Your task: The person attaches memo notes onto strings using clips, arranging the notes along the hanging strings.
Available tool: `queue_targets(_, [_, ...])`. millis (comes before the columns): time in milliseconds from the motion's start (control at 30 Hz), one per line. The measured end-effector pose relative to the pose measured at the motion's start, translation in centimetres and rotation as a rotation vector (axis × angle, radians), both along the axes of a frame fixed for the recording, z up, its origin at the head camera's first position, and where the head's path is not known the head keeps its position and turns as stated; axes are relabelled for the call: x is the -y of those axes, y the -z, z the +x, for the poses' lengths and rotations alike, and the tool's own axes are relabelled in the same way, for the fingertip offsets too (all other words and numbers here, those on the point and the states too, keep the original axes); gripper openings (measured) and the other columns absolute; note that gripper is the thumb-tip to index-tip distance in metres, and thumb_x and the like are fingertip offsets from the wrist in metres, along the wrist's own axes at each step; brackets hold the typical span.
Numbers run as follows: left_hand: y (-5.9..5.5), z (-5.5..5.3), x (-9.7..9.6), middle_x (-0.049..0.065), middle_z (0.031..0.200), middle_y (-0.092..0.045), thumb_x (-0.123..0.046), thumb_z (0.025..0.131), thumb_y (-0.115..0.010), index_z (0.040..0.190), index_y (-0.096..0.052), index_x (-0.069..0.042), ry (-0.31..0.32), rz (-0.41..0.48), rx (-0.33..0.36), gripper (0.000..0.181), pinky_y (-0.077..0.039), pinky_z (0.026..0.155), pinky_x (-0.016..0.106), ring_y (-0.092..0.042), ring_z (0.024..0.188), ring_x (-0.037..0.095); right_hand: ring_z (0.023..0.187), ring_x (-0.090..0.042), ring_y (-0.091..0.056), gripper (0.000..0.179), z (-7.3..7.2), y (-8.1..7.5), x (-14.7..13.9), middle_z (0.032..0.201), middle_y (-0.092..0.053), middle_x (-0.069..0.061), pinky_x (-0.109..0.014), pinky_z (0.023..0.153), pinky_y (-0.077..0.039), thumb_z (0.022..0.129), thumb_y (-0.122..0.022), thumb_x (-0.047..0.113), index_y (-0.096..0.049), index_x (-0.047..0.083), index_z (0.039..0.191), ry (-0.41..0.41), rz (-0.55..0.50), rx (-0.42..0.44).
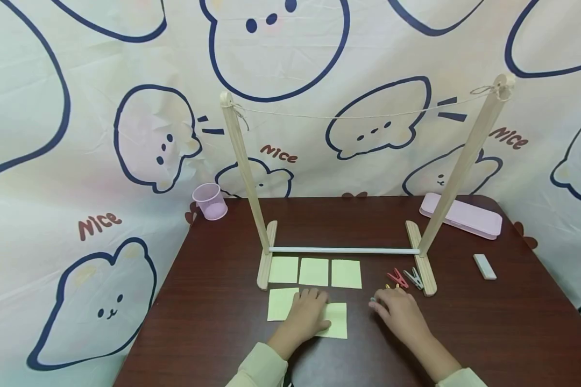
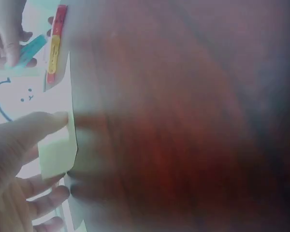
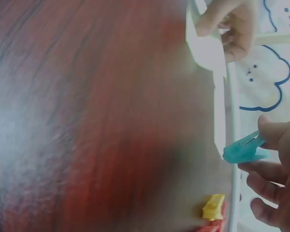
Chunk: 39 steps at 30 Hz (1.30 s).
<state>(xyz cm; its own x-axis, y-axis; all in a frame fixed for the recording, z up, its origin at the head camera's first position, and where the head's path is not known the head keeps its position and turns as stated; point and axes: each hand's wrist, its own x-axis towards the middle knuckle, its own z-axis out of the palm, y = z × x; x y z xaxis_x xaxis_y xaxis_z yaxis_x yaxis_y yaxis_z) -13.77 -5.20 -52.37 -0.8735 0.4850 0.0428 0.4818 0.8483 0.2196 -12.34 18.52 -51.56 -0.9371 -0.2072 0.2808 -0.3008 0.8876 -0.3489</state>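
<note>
Down at six o'clock in the head view, my left hand [image 1: 306, 314] pinches a note [image 1: 338, 321] just over the table [image 1: 213, 333], hiding the paper's left part. Another pale note [image 1: 281, 305] lies at ten o'clock from that hand, one corner hidden behind it; a row of three notes [image 1: 314, 272] sits from eleven to one, probably spread out so each can be taken singly. Around half past four is my right hand [image 1: 401, 314], with the red clip [image 1: 397, 278] at its twelve and the grey clip [image 1: 413, 278] at its one, seemingly grouped for easy reach. A string [image 1: 319, 116] spans the frame's tops; a rod [image 1: 344, 250] looks meant to brace its feet.

Towards nine o'clock in the left wrist view, my thumb and fingers have the note bent between them, perhaps to lift its edge. Glare whitens the paper, so I cannot tell exactly where each fingertip meets it.

At four o'clock in the right wrist view, my thumb and finger pinch the teal clip [image 3: 241, 151] by one end, likely to leave the other free. The yellow clip [image 3: 213, 208] shows at five; the red one is cut off below.
</note>
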Motion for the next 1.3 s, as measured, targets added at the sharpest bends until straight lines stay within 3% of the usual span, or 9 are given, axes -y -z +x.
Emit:
queue_targets(133, [0.1,0.1,-0.1,-0.001,0.097,-0.064,-0.026,0.073,-0.078,0.111,-0.054,-0.016,0.004,0.114,0.013,0.046,-0.043,0.067,0.027,-0.058,0.079,0.013,0.072,-0.015,-0.059,0.029,0.0,-1.2,0.1,0.079,-0.062,0.005,-0.037,0.06,-0.047,0.078,-0.074,0.019,-0.061,0.016,0.103,0.019,-0.156,0.115])
queue_targets(233, [-0.4,-0.1,-0.1,0.002,0.096,-0.065,-0.008,0.076,-0.075,0.115,-0.054,-0.014,0.013,0.264,0.101,0.044,-0.047,0.063,0.023,-0.056,0.068,0.009,0.072,-0.016,-0.062,0.047,-0.1,-1.9,0.1,0.089,-0.066,-0.003,-0.035,0.059,-0.049,0.079,-0.073,0.012,-0.055,0.011,0.122,-0.012,-0.288,0.18])
queue_targets(400, [-2.1,-1.1,-0.3,-0.001,0.07,-0.054,0.002,0.077,-0.07,0.114,-0.054,-0.012,-0.032,0.524,0.326,0.042,-0.04,0.05,0.02,-0.04,0.053,0.005,0.055,-0.007,-0.05,0.033,-0.3,-3.3,-0.2,0.072,-0.06,0.001,-0.024,0.046,-0.042,0.079,-0.071,0.006,-0.063,0.007,0.111,-0.073,-0.398,0.249])
queue_targets(500, [-3.2,-2.1,-0.6,-0.005,0.069,-0.051,-0.002,0.076,-0.073,0.104,-0.061,-0.009,-0.069,0.665,0.386,0.031,-0.04,0.052,0.02,-0.043,0.058,0.005,0.051,-0.007,-0.045,0.03,-0.6,-4.4,-0.3,0.065,-0.052,0.004,-0.023,0.043,-0.038,0.078,-0.072,0.004,-0.063,0.009,0.107,-0.077,-0.43,0.23])
queue_targets(700, [-5.6,-4.2,-1.4,0.005,0.076,-0.063,-0.009,0.083,-0.068,0.096,-0.068,0.005,-0.129,1.003,0.488,0.019,-0.046,0.054,0.02,-0.052,0.061,0.006,0.053,-0.01,-0.052,0.021,-1.6,-8.1,-0.2,0.087,-0.065,-0.011,-0.024,0.041,-0.043,0.084,-0.064,-0.002,-0.061,0.001,0.105,-0.141,-0.685,0.209])
queue_targets(800, [-7.0,-5.0,-1.7,0.011,0.079,-0.063,-0.012,0.09,-0.06,0.108,-0.062,0.008,-0.134,1.123,0.506,0.027,-0.052,0.05,0.031,-0.056,0.058,0.01,0.052,-0.01,-0.052,0.019,-2.5,-10.8,-0.3,0.092,-0.067,-0.015,-0.023,0.041,-0.043,0.085,-0.064,-0.002,-0.061,-0.001,0.104,-0.164,-0.749,0.144])
queue_targets(967, [-10.0,-5.6,-2.5,0.01,0.076,-0.058,-0.024,0.096,-0.051,0.121,-0.056,-0.002,-0.106,1.182,0.527,0.033,-0.05,0.041,0.048,-0.057,0.053,0.018,0.061,-0.009,-0.062,0.016,-4.6,-16.6,-0.5,0.091,-0.068,-0.016,-0.017,0.046,-0.045,0.083,-0.065,-0.003,-0.064,-0.003,0.1,-0.172,-0.762,-0.013])
queue_targets(1167, [-13.2,-6.6,-3.6,0.009,0.076,-0.056,-0.026,0.096,-0.052,0.118,-0.056,-0.007,-0.135,1.253,0.501,0.03,-0.046,0.032,0.034,-0.055,0.051,0.017,0.075,-0.006,-0.064,0.015,-7.2,-25.1,0.3,0.088,-0.07,0.001,-0.011,0.055,-0.042,0.084,-0.066,0.003,-0.066,-0.002,0.098,-0.148,-0.827,-0.152])
queue_targets(1300, [-15.4,-7.8,-4.4,0.012,0.085,-0.056,-0.019,0.095,-0.053,0.122,-0.053,-0.007,-0.131,1.33,0.543,0.029,-0.049,0.037,0.031,-0.059,0.056,0.02,0.071,-0.01,-0.064,0.012,-8.7,-30.6,1.5,0.088,-0.07,0.001,-0.01,0.054,-0.041,0.083,-0.067,0.006,-0.068,0.002,0.094,-0.16,-0.987,-0.198])
